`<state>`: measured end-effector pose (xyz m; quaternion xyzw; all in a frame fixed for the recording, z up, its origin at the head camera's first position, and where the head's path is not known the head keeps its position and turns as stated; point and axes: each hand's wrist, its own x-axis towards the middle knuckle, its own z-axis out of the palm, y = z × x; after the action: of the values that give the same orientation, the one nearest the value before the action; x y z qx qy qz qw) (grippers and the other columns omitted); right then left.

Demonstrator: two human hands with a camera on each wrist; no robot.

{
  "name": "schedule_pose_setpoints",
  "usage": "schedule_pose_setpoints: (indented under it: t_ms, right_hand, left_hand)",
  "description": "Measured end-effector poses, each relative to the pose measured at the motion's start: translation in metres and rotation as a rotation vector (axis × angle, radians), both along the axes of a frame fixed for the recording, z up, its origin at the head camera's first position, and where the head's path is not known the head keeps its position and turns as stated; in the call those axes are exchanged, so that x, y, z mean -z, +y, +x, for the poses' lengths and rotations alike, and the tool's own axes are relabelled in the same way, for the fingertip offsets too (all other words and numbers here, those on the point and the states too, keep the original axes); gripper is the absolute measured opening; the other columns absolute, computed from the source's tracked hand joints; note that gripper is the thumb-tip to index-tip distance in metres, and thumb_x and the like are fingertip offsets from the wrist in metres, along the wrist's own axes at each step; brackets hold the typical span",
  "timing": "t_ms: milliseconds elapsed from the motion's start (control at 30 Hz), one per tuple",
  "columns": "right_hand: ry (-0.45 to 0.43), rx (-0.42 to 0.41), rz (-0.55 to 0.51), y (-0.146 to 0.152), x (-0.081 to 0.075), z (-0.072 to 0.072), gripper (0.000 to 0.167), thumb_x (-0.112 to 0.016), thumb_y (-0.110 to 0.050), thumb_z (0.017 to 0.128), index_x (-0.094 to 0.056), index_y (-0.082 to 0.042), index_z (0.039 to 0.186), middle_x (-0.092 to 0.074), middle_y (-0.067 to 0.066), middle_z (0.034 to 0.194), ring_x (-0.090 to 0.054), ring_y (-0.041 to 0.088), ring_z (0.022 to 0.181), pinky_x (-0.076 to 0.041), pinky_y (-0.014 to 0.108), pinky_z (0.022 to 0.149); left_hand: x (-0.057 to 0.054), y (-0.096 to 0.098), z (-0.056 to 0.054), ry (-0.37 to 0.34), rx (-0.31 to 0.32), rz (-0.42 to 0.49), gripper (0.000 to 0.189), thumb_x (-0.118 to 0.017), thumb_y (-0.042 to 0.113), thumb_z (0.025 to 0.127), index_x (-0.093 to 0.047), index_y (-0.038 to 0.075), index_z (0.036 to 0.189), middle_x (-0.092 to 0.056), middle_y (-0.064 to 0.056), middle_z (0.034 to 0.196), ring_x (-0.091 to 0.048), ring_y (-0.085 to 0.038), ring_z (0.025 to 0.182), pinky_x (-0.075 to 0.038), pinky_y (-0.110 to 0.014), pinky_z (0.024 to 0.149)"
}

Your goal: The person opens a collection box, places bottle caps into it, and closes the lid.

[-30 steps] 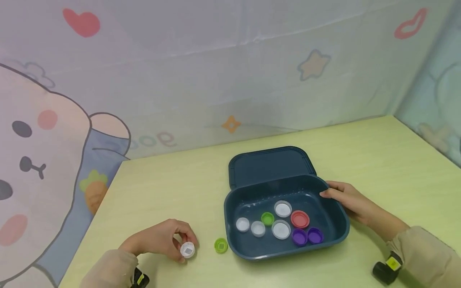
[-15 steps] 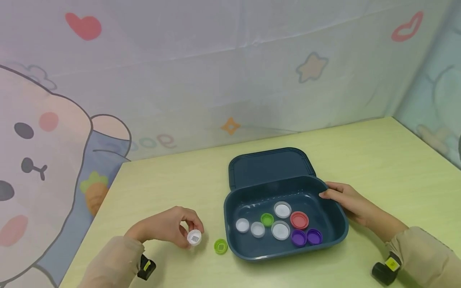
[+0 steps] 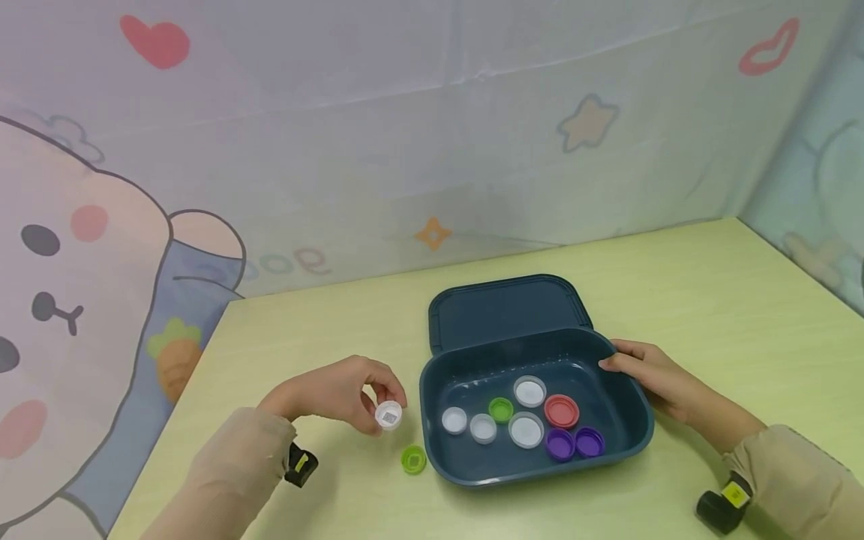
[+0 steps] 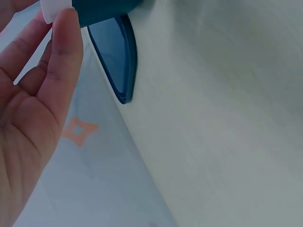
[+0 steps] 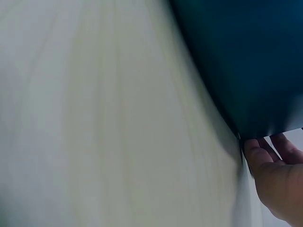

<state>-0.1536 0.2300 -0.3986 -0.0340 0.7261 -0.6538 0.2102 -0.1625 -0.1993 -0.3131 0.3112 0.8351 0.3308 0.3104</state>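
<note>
My left hand (image 3: 347, 394) pinches a white bottle cap (image 3: 388, 415) between thumb and fingers, above the table just left of the dark blue box (image 3: 451, 469). The left wrist view shows the cap's white side (image 4: 56, 8) at the fingertips. Below the held cap, a green bottle cap (image 3: 413, 460) lies on the table beside the box. Inside the box lie several caps: white ones, a green one (image 3: 501, 410), a red one (image 3: 562, 412) and two purple ones (image 3: 560, 445). My right hand (image 3: 658, 379) grips the box's right rim, thumb over the edge.
Behind the box lies its dark blue lid (image 3: 509, 311), flat on the pale yellow-green table (image 3: 324, 330). A printed cloth (image 3: 378, 150) hangs along the table's back edge. Black wrist cameras (image 3: 725, 506) sit at both sleeves.
My left hand has lifted the white cap and carried it right and away from me, closer to the box. The right hand stays on the box rim.
</note>
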Motion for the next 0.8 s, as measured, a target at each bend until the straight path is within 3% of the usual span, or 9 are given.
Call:
schedule_pose_setpoints:
  t_ms: [133, 400, 800]
  right_hand:
    - [0.005, -0.004, -0.004, 0.0, 0.0, 0.0, 0.062, -0.049, -0.02, 0.093, -0.024, 0.013, 0.139, -0.061, 0.005, 0.108, -0.062, 0.014, 0.089, -0.053, 0.032, 0.078]
    - [0.001, -0.017, 0.024, -0.004, 0.002, -0.001, 0.067, -0.049, -0.02, 0.093, -0.018, 0.015, 0.14, -0.051, 0.021, 0.127, -0.061, 0.014, 0.096, -0.052, 0.034, 0.082]
    - [0.016, -0.024, -0.013, 0.0, 0.0, -0.001, 0.065, -0.049, -0.019, 0.093, -0.019, 0.015, 0.14, -0.056, 0.013, 0.119, -0.061, 0.014, 0.093, -0.053, 0.033, 0.081]
  left_hand:
    - [-0.005, 0.007, -0.003, 0.013, 0.015, 0.013, 0.029, -0.071, -0.002, 0.071, -0.068, 0.01, 0.097, -0.063, 0.002, 0.087, -0.057, -0.017, 0.083, -0.053, -0.032, 0.074]
    - [-0.008, 0.018, -0.005, 0.041, 0.04, 0.017, 0.031, -0.07, -0.003, 0.07, -0.069, 0.016, 0.095, -0.062, 0.001, 0.088, -0.056, -0.017, 0.084, -0.052, -0.031, 0.073]
    - [-0.017, 0.04, -0.022, 0.089, 0.11, 0.031, 0.029, -0.07, -0.004, 0.072, -0.069, 0.01, 0.097, -0.062, 0.002, 0.091, -0.056, -0.016, 0.084, -0.053, -0.031, 0.076]
